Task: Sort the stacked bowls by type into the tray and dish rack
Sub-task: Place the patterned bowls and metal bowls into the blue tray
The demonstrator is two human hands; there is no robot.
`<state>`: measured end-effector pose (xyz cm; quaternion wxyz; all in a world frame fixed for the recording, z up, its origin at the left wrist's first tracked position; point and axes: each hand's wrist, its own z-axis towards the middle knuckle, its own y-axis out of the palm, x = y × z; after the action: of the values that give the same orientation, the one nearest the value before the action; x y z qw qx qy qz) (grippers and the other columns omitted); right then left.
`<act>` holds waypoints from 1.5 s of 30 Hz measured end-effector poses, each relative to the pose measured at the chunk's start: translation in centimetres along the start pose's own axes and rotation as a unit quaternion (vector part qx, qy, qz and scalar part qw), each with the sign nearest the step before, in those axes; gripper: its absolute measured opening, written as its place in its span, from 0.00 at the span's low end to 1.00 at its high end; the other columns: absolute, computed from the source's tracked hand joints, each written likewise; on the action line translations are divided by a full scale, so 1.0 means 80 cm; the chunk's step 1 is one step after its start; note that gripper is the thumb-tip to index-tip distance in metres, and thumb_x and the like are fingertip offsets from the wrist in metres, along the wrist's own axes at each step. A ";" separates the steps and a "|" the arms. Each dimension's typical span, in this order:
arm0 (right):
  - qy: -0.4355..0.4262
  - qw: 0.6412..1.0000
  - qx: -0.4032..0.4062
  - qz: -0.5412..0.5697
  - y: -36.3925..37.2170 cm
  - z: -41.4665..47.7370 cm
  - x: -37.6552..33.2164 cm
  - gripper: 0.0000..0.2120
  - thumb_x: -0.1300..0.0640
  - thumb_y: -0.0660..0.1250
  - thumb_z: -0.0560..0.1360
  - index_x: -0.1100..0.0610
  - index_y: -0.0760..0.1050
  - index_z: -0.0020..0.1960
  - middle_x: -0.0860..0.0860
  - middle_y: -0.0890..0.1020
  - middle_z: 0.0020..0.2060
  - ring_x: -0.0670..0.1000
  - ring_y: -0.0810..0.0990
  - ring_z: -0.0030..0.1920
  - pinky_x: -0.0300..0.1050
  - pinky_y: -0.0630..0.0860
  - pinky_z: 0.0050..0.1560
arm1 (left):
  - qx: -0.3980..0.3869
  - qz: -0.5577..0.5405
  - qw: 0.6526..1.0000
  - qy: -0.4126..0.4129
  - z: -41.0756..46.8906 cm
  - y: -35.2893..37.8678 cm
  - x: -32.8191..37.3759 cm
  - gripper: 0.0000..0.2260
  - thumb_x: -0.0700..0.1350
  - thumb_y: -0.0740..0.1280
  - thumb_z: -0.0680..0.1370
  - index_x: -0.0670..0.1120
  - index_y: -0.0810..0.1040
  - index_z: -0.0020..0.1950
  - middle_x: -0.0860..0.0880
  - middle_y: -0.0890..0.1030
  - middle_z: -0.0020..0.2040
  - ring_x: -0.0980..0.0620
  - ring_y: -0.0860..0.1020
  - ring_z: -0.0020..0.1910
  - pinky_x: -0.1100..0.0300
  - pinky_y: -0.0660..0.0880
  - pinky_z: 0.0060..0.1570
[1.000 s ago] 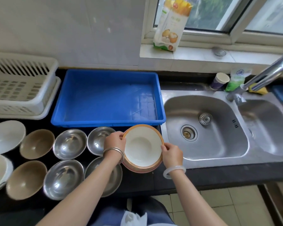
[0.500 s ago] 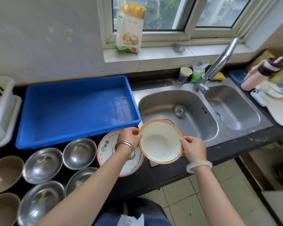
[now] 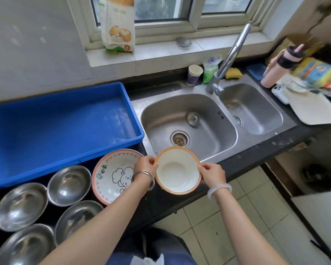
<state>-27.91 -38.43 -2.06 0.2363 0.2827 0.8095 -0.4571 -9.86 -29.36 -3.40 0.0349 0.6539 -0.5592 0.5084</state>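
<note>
My left hand and right hand pinch the orange-rimmed white bowl — blue plastic tray empty, round steel bowls unsorted on the bench.

Home kitchen, probably: steel double sink, faucet, tiled windowsill

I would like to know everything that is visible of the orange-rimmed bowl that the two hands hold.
The orange-rimmed bowl is round and shallow, plain white inside, with an orange rim and outer wall; it looks like glossy plastic or ceramic. It is empty, its opening facing up. The left hand pinches its left edge and the right hand its right edge, holding it above the front edge of the counter, just before the sink.
</note>
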 end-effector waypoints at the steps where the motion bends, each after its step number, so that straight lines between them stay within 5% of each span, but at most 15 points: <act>1: 0.000 1.000 -0.005 0.001 0.001 0.001 0.003 0.07 0.57 0.65 0.74 0.53 0.81 0.40 0.51 0.84 0.37 0.53 0.83 0.41 0.55 0.82 0.48 | -0.001 0.004 1.000 0.002 0.001 0.000 -0.001 0.08 0.42 0.66 0.75 0.44 0.80 0.53 0.46 0.83 0.50 0.48 0.79 0.47 0.57 0.75 0.48; 6: -0.002 1.000 -0.008 0.015 0.004 0.005 0.010 0.08 0.56 0.66 0.74 0.49 0.79 0.37 0.49 0.84 0.37 0.51 0.83 0.40 0.53 0.83 0.45 | 0.001 0.021 1.000 0.012 0.004 -0.001 0.000 0.08 0.42 0.66 0.75 0.44 0.80 0.53 0.46 0.83 0.49 0.51 0.76 0.43 0.59 0.73 0.44; 14: -0.055 0.996 -0.009 -0.070 0.007 -0.004 0.004 0.14 0.51 0.59 0.79 0.54 0.73 0.61 0.53 0.81 0.54 0.51 0.77 0.47 0.44 0.72 0.47 | 0.004 -0.011 1.000 0.024 -0.005 -0.004 -0.012 0.11 0.42 0.67 0.75 0.44 0.78 0.57 0.46 0.83 0.53 0.50 0.79 0.50 0.59 0.75 0.49; 19: -0.173 0.978 0.008 -0.114 0.008 -0.015 -0.038 0.15 0.52 0.57 0.79 0.55 0.73 0.63 0.52 0.80 0.58 0.54 0.77 0.58 0.46 0.72 0.53 | 0.070 -0.005 0.997 0.015 -0.015 -0.040 -0.032 0.12 0.44 0.67 0.75 0.47 0.78 0.59 0.48 0.81 0.56 0.49 0.78 0.53 0.60 0.71 0.48; 23: -0.284 0.941 -0.083 -0.163 0.052 -0.020 -0.093 0.16 0.51 0.57 0.80 0.54 0.73 0.65 0.50 0.80 0.60 0.51 0.76 0.61 0.45 0.70 0.59 | 0.170 0.015 0.985 -0.014 -0.028 -0.080 -0.061 0.15 0.43 0.67 0.75 0.47 0.76 0.62 0.46 0.79 0.60 0.47 0.77 0.56 0.59 0.72 0.50; 27: -0.287 0.896 -0.179 -0.286 0.117 -0.008 -0.133 0.19 0.50 0.57 0.79 0.53 0.69 0.68 0.53 0.78 0.62 0.53 0.77 0.61 0.47 0.72 0.59 | 0.195 0.053 0.974 -0.098 -0.038 -0.108 -0.092 0.18 0.44 0.67 0.74 0.46 0.73 0.64 0.40 0.74 0.60 0.41 0.73 0.58 0.50 0.71 0.60; 34: -0.294 0.801 -0.248 -0.459 0.182 0.028 -0.154 0.11 0.54 0.56 0.77 0.55 0.74 0.54 0.54 0.81 0.47 0.54 0.76 0.42 0.44 0.70 0.40 | 0.166 -0.010 0.972 -0.163 -0.041 -0.105 -0.116 0.15 0.42 0.67 0.73 0.43 0.71 0.59 0.42 0.79 0.55 0.42 0.78 0.52 0.54 0.73 0.45; 45: -0.323 0.833 -0.273 -0.357 0.167 0.033 -0.173 0.06 0.60 0.61 0.76 0.57 0.76 0.43 0.53 0.78 0.38 0.57 0.81 0.40 0.52 0.82 0.44 | 0.259 -0.122 0.945 -0.160 -0.039 -0.122 -0.120 0.09 0.38 0.62 0.75 0.50 0.79 0.50 0.51 0.83 0.47 0.52 0.79 0.42 0.62 0.72 0.36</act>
<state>-8.46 -38.42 -2.53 0.3723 -0.2651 0.8237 -0.3356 -2.98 -17.14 -3.57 -0.1639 0.7759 -0.3227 0.5167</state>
